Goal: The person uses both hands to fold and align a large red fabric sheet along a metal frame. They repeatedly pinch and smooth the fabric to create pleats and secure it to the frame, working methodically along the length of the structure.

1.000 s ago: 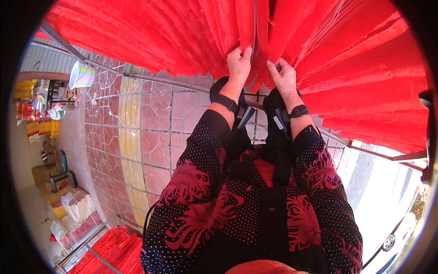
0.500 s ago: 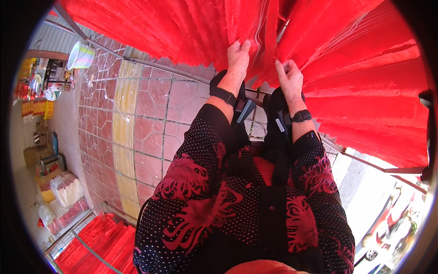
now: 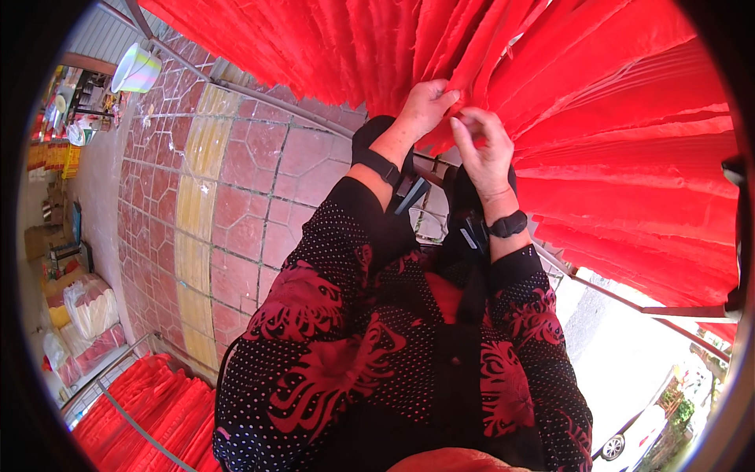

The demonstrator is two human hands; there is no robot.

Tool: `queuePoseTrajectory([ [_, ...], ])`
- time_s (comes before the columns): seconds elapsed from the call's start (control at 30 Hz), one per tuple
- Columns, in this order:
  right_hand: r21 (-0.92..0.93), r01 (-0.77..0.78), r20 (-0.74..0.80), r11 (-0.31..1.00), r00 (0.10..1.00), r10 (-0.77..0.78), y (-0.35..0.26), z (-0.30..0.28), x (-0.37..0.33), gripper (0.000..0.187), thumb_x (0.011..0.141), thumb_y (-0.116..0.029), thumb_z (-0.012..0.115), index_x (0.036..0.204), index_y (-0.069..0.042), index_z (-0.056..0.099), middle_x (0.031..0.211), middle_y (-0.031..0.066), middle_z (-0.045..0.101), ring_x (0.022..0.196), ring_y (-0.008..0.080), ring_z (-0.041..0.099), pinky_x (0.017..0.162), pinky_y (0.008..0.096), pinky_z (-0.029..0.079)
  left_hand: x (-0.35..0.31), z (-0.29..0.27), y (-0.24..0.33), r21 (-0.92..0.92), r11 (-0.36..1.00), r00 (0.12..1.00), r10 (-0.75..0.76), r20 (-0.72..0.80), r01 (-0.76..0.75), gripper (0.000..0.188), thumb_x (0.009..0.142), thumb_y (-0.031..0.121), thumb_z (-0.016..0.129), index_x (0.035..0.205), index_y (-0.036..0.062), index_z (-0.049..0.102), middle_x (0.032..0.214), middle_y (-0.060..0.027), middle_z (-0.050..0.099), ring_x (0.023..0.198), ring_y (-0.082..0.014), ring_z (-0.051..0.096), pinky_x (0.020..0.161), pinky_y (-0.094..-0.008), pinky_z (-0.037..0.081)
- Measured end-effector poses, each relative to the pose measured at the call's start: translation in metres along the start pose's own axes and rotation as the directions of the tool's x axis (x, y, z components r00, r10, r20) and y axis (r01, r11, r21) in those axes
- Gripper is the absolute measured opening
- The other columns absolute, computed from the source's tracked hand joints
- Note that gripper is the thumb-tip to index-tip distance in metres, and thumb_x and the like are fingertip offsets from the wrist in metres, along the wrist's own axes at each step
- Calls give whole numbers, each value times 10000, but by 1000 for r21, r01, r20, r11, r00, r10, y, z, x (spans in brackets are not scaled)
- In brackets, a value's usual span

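Observation:
Pleated red cloth [image 3: 598, 102] hangs in many long folds with frayed lower edges. My left hand [image 3: 425, 108] has its fingers closed on the cloth's lower edge, with the thumb pointing right. Close by on the right, my right hand [image 3: 486, 149] is curled, its thumb and forefinger tips brought together near the cloth and my left thumb. Whatever lies between those right fingertips is too small to make out. Each wrist has a black strap around it.
A metal rail [image 3: 314, 119] runs below the cloth. On the left are red paving tiles [image 3: 236, 208] and a pale bucket [image 3: 137, 69]. More red cloth [image 3: 145, 417] lies at lower left on a metal frame. A white car [image 3: 629, 436] stands at lower right.
My left hand has shifted right and slightly down along the cloth's edge. My right hand has moved left and down toward it, fingers curled more. The cloth folds between them have drawn together.

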State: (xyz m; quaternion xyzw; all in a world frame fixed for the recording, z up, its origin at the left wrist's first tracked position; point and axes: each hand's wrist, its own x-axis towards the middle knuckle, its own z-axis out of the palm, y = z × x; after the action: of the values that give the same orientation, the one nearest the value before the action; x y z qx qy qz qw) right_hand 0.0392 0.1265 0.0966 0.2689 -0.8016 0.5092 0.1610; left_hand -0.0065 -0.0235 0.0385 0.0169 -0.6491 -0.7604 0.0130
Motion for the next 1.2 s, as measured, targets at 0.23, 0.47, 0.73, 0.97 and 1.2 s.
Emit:
queuePoseTrajectory([
  [0.23, 8, -146, -101, 989, 984, 146, 12, 8, 35, 323, 913, -87, 664, 1225, -21, 610, 1026, 106, 644, 732, 144, 637, 663, 266, 527, -2, 1, -3, 125, 991, 999, 32, 35, -36, 217, 975, 112, 602, 1143, -5, 674, 993, 3, 687, 903, -76, 610, 799, -247, 501],
  [0.47, -52, -252, -134, 966, 961, 243, 46, -3, 31, 425, 944, -91, 640, 1353, -30, 542, 1137, 103, 626, 816, 100, 626, 741, 236, 529, -2, -1, -1, 115, 992, 999, 38, 28, -41, 285, 956, 213, 629, 1133, -4, 681, 862, -27, 692, 790, -87, 599, 738, -275, 499],
  [0.73, 218, -384, -76, 897, 910, 408, 71, 10, 14, 245, 937, -117, 650, 1154, -5, 666, 1005, 95, 686, 860, 141, 654, 805, 264, 518, -3, 1, 3, 54, 998, 998, -19, 54, 16, 243, 982, 164, 600, 1170, 28, 671, 1037, 13, 690, 921, -68, 606, 807, -253, 491],
  [0.97, 395, -468, 57, 791, 872, 487, 83, 7, 12, 208, 951, -80, 651, 1141, 4, 661, 961, 6, 669, 873, 76, 604, 823, 222, 498, -7, 3, 13, 30, 999, 995, -27, 100, 24, 259, 983, 213, 589, 1186, 68, 657, 1031, 16, 690, 898, -73, 601, 753, -255, 469],
  [1.2, 332, -445, 67, 832, 891, 449, 79, 8, 10, 184, 932, -63, 669, 1107, -7, 660, 943, -3, 667, 844, 69, 589, 810, 216, 490, -4, 5, 7, 64, 997, 993, -47, 108, 41, 243, 982, 181, 572, 1179, 63, 651, 914, 61, 611, 785, -47, 530, 690, -229, 451],
])
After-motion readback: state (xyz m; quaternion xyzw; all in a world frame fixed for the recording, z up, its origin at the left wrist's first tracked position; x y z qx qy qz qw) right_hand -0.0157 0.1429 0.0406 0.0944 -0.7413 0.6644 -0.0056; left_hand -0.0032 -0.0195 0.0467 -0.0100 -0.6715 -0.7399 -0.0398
